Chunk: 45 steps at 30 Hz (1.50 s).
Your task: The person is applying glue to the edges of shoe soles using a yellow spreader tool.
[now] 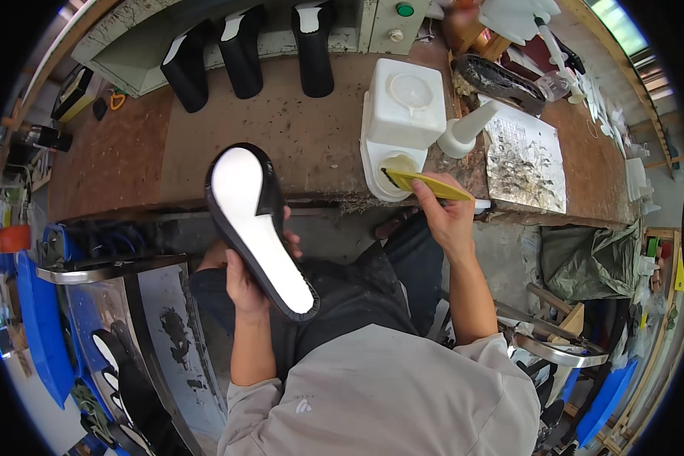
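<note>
My left hand grips a black shoe upper around its narrower end, above my lap. Its underside, lined with a white sole board, faces up. A yellow-handled brush is pinched in my right hand. The dark bristle end of the brush is at the open mouth of a white glue container, where pale residue coats the rim. Beside that container stands a white bottle with a cone-shaped spout.
Three black shoe uppers stand at the grey machine along the bench's far side. A worn dark sole and a stained paper sheet lie at the right. More uppers rest on a rack at lower left.
</note>
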### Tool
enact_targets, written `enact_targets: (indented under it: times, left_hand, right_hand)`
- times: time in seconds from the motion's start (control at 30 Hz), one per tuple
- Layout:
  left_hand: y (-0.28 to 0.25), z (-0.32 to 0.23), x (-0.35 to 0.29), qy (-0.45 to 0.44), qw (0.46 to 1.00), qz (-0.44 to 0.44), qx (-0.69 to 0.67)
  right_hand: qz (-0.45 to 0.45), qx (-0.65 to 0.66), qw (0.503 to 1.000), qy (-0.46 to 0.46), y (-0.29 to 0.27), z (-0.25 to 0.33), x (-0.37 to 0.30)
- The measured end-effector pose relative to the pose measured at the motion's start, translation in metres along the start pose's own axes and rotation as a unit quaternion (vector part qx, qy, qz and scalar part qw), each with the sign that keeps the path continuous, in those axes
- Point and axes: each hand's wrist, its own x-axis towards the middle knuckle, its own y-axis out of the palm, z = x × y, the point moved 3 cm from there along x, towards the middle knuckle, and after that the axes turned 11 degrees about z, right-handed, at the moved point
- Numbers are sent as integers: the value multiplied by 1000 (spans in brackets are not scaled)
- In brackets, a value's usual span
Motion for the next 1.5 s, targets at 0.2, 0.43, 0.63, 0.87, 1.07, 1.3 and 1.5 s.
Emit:
enact_targets:
  times: [0.2, 0.43, 0.63, 0.87, 1.07, 1.3, 1.5]
  left_hand:
    - [-29, 33, -13, -54, 994, -55, 77]
    - [-74, 57, -38, -85, 955, -90, 270]
    - [-40, 44, -29, 45, 950, -48, 304]
    - [26, 18, -11, 78, 952, 76, 285]
    - [35, 5, -21, 139, 932, 82, 326]
    - [37, -1, -29, 115, 961, 22, 252]
    - [36, -8, -32, 174, 936, 67, 299]
  right_hand:
    - [26, -34, 999, 12, 8, -11, -1]
    - [11, 236, 964, 121, -2, -13, 2]
    - [89, 258, 953, 128, -14, 30, 0]
    - [156, 289, 944, 5, 27, 112, 12]
    - [129, 97, 928, -334, 33, 148, 2]
    - [122, 141, 893, -410, 32, 149, -34]
    - [144, 103, 921, -347, 19, 146, -50]
